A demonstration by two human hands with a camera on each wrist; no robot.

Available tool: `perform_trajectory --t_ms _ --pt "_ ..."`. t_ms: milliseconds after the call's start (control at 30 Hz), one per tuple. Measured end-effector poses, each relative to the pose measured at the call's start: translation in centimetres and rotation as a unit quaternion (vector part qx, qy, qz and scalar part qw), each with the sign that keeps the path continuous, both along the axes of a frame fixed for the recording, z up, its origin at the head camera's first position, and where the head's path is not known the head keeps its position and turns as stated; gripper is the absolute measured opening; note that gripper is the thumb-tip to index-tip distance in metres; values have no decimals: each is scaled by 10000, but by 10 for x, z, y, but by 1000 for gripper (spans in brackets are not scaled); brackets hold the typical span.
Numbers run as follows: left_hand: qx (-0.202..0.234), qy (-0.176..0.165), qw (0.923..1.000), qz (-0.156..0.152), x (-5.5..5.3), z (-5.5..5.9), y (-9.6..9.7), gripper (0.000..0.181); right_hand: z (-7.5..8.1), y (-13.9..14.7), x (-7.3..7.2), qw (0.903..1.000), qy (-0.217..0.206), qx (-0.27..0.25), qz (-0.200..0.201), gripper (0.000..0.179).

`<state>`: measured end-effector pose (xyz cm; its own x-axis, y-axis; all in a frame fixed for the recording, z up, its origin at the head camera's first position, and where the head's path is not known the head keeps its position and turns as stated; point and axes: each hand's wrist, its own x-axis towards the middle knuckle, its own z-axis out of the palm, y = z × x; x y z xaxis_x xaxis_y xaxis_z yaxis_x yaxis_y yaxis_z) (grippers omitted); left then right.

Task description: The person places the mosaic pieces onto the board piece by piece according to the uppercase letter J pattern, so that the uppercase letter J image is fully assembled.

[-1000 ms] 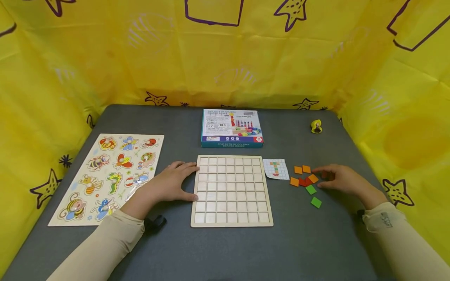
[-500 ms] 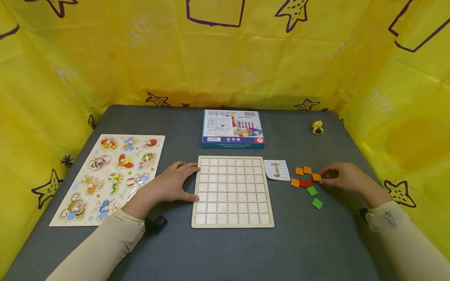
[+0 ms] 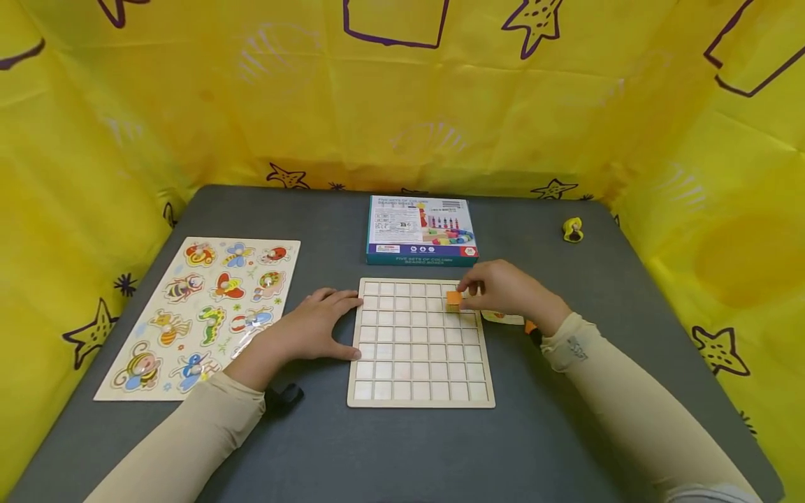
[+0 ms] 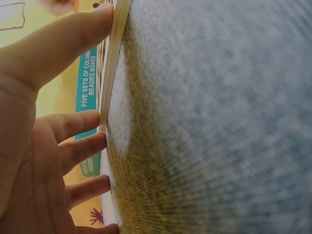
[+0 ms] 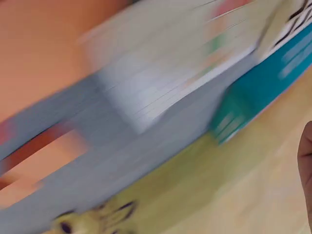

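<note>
A square wooden grid board (image 3: 420,342) with rows of shallow cells lies in the middle of the table. My left hand (image 3: 317,327) rests at its left edge, fingers spread, thumb and fingertips touching the rim; the left wrist view shows the thumb (image 4: 73,41) against the board's side. Over the board's upper right part, my right hand (image 3: 503,292) pinches an orange square tile (image 3: 454,298) between thumb and fingers. Beneath that hand, a small pattern card (image 3: 503,318) is mostly covered. The right wrist view is blurred.
Behind the board lies a teal and white box (image 3: 421,230). An insect peg puzzle (image 3: 216,300) occupies the left side, with a small yellow figure (image 3: 572,230) at the back right. Another orange tile (image 3: 530,325) peeks out by the right wrist; the other loose tiles are hidden.
My right hand has picked an orange tile from the pile at the right and carried it left over the board. The left hand has stayed at the board's edge.
</note>
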<state>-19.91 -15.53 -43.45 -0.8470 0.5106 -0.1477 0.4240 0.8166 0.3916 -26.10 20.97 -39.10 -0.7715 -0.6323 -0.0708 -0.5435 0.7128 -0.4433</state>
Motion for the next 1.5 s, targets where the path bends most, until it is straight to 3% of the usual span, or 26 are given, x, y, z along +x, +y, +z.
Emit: perform_trajectory --t_ms 200,433,1500 --pt "-13 -22 10000 3 0 1 2 96 -7 -55 -10 9992 -93 336 209 19" --pt "-46 -145 9999 61 -1 4 4 96 -16 -82 -14 9984 -316 461 93 23" --pt "-188 -222 9995 139 -2 2 4 99 -22 -94 -8 9963 -171 840 6 24"
